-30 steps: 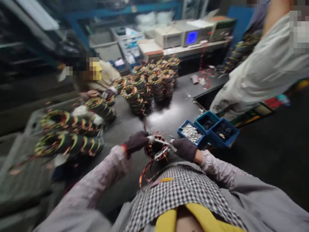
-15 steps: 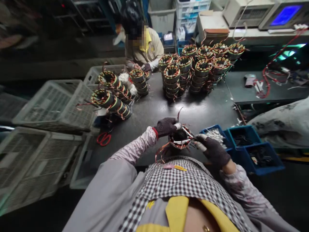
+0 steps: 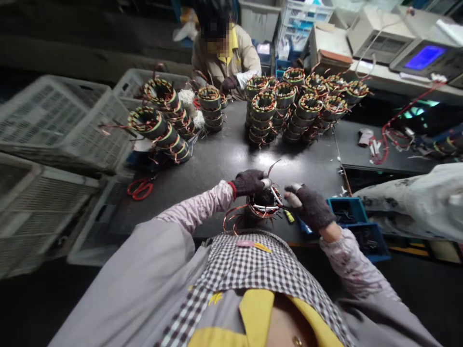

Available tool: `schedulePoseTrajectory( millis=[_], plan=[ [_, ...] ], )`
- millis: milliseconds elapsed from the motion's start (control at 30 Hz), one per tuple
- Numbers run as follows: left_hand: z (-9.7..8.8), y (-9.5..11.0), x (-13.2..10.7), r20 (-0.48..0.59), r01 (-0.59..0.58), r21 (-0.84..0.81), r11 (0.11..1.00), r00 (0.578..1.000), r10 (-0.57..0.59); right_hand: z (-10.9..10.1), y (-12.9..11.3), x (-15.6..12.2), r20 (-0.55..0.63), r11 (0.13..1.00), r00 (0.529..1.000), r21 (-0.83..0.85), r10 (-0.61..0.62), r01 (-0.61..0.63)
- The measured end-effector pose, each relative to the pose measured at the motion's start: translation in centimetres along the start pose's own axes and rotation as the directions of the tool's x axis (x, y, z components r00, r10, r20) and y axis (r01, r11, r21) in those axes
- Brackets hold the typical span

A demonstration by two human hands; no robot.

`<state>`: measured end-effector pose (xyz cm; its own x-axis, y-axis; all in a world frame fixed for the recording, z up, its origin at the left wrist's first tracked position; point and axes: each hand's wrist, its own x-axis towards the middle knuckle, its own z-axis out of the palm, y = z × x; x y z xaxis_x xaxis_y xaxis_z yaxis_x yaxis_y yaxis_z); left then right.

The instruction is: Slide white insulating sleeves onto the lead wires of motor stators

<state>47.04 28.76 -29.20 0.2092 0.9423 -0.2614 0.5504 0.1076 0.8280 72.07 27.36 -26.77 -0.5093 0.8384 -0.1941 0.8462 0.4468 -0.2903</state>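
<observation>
A wound motor stator (image 3: 258,212) stands upright on the table in front of me, with copper leads trailing from its left side. White insulating sleeves (image 3: 265,209) lie along its top rim. My left hand (image 3: 250,183), in a dark glove with pale fingertips, is closed at the far rim, its fingertips pinching beside a white sleeve. To the right of the stator, my right hand (image 3: 310,206) is held clear of it, thumb and finger apart, with nothing visible between them. A small yellow-handled tool (image 3: 289,216) lies between the stator and my right hand.
Several stacked stators (image 3: 264,118) line the table's far side. Leaning stacks (image 3: 159,135) stand left, near red-handled scissors (image 3: 140,189). Blue bins (image 3: 372,241) sit at right. Plastic crates (image 3: 54,120) fill the left. A co-worker (image 3: 226,53) sits opposite. A white sack (image 3: 415,197) bulges at right.
My right hand has drawn away from the stator's right rim, uncovering the yellow-handled tool. My left hand stays at the far rim. The camera view has shifted.
</observation>
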Motion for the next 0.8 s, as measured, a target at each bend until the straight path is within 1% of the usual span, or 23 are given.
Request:
schedulePoseTrajectory(
  millis=[33,67,133,167,233,267,300,367,400,433,467,533,600,633,700,733,800],
  plan=[
    [0.0,-0.2,0.2,0.025,0.041,-0.147,0.988,0.999,-0.038,-0.1,-0.8,0.8,-0.025,0.999,0.999,-0.009,0.031,-0.031],
    [0.1,-0.4,0.3,0.062,0.083,-0.281,0.956,0.996,-0.069,0.1,-1.7,1.5,-0.003,0.998,0.998,-0.019,0.055,-0.055],
    [0.1,-0.8,0.4,0.099,0.132,-0.505,0.853,0.991,-0.094,0.8,-3.2,2.9,0.116,0.996,0.990,-0.043,0.083,-0.079],
    [-0.1,-1.0,0.3,0.084,0.126,-0.588,0.799,0.992,-0.094,1.3,-3.8,3.3,0.164,0.995,0.982,-0.047,0.095,-0.089],
    [-1.3,-1.2,-0.1,0.002,0.066,-0.696,0.715,0.996,-0.090,2.3,-4.2,3.6,0.195,0.993,0.974,-0.012,0.119,-0.119],
    [-2.4,-1.3,-0.3,-0.071,0.008,-0.734,0.679,0.994,-0.089,2.8,-4.2,3.5,0.191,0.990,0.972,0.016,0.136,-0.142],
    [-3.6,-1.3,-0.4,-0.158,-0.066,-0.767,0.638,0.984,-0.088,3.1,-4.0,3.3,0.182,0.985,0.971,0.043,0.157,-0.168],
    [-6.0,-1.4,-0.7,-0.302,-0.197,-0.820,0.537,0.947,-0.113,3.7,-3.4,3.0,0.163,0.975,0.970,0.108,0.178,-0.197],
    [-6.8,-1.4,-0.9,-0.338,-0.232,-0.838,0.494,0.931,-0.136,3.8,-3.1,2.9,0.146,0.970,0.975,0.154,0.167,-0.189],
    [-7.3,-1.5,-1.0,-0.338,-0.231,-0.848,0.477,0.929,-0.152,4.0,-2.7,2.7,0.114,0.963,0.983,0.215,0.142,-0.164],
    [-7.2,-1.5,-1.3,-0.302,-0.193,-0.848,0.493,0.941,-0.152,4.1,-2.3,2.6,0.063,0.948,0.992,0.292,0.112,-0.126],
    [-5.9,-1.4,-2.0,-0.181,-0.093,-0.802,0.590,0.979,-0.093,4.2,-1.5,2.3,-0.101,0.877,0.992,0.479,0.077,-0.019],
    [-3.6,-1.1,-3.0,-0.091,-0.086,-0.742,0.664,0.995,0.027,3.9,-0.8,1.8,-0.267,0.752,0.958,0.651,0.106,0.098],
    [-2.5,-0.9,-3.5,-0.063,-0.106,-0.723,0.682,0.994,0.088,3.5,-0.7,1.6,-0.316,0.687,0.940,0.712,0.126,0.147],
    [-0.6,-0.3,-4.4,-0.050,-0.155,-0.705,0.692,0.984,0.170,2.7,-0.9,1.2,-0.347,0.589,0.931,0.778,0.112,0.219],
    [0.1,0.0,-4.7,-0.052,-0.169,-0.696,0.698,0.981,0.186,2.3,-1.3,1.2,-0.342,0.560,0.936,0.793,0.083,0.240],
    [1.1,0.5,-4.8,-0.045,-0.171,-0.667,0.726,0.981,0.189,1.7,-2.2,1.1,-0.333,0.534,0.942,0.804,0.039,0.262]
  ],
)
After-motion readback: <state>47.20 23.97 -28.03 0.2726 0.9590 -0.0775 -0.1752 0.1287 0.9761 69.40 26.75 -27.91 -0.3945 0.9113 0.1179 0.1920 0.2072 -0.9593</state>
